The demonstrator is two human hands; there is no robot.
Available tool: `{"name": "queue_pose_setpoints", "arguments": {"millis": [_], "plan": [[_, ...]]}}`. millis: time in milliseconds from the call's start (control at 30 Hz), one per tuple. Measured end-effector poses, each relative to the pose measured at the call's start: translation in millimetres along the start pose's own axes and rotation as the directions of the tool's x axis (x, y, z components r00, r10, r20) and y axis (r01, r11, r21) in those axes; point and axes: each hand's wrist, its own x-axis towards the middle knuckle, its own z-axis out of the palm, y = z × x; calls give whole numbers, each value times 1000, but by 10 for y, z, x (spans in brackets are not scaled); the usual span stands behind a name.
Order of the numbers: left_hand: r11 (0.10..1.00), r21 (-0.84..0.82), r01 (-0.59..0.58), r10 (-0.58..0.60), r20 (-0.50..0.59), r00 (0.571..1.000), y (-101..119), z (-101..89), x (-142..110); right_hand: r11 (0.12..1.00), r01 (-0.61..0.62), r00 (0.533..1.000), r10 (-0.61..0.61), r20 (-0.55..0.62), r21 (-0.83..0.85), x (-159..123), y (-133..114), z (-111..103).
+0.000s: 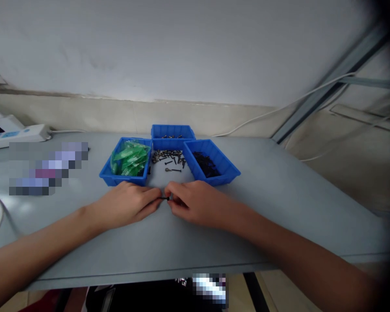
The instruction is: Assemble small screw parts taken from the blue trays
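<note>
The left hand (128,203) pinches a black screw (164,198); the right hand (199,203), nearly closed, meets its head, grip unclear.

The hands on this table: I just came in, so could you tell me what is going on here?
A person's left hand pinches a small dark screw-like piece just above the table. The right hand has its fingertips at the other end; whether they touch it is hard to tell. Beyond the hands stand three blue bins: the left one holds green packets, the right one dark pieces. Loose small parts lie between them.
</note>
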Motion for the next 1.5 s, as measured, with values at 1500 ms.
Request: {"name": "queue_pose_setpoints", "arguments": {"millis": [1500], "plan": [[996, 72, -57, 62, -73, 995, 38, -41, -19, 994, -59, 998, 59, -11, -90, 12, 24, 19]]}}
